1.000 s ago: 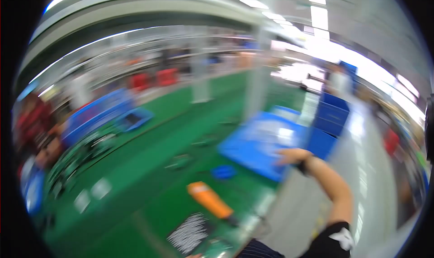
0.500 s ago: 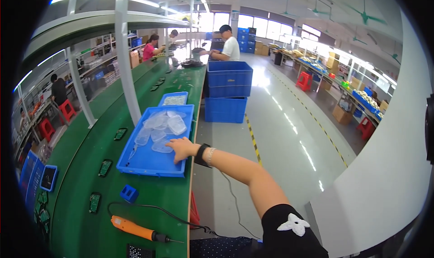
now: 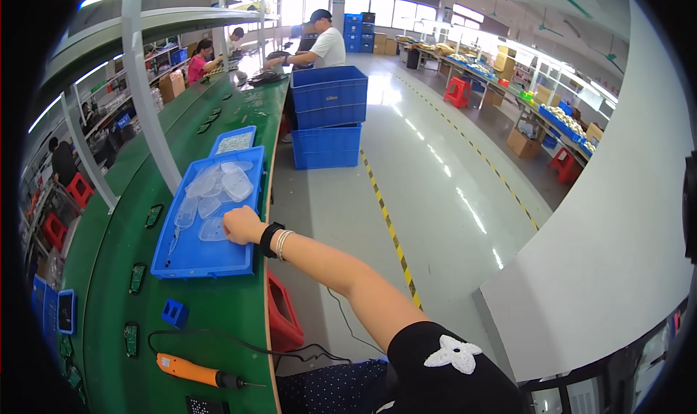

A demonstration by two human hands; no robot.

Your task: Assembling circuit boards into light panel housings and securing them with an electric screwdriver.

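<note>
My right hand (image 3: 243,225), with a black band and bracelets at the wrist, reaches over the near right part of a blue tray (image 3: 196,266). Its fingers are curled shut at the right edge of a clear plastic cover (image 3: 212,230) lying in the tray; the fingertips are partly hidden. Several more clear covers (image 3: 237,185) lie in a loose pile just beyond it. My left hand is out of view.
An orange electric screwdriver (image 3: 187,369) with a black cord lies on the green bench (image 3: 109,283), near a small blue block (image 3: 174,312). Green circuit boards (image 3: 131,339) line the bench. Stacked blue crates (image 3: 328,98) stand beyond; a co-worker (image 3: 327,45) is behind them.
My right hand's fingers have gone from spread to curled at the cover's edge. The whole scene has shifted left and slightly up as the view turned.
</note>
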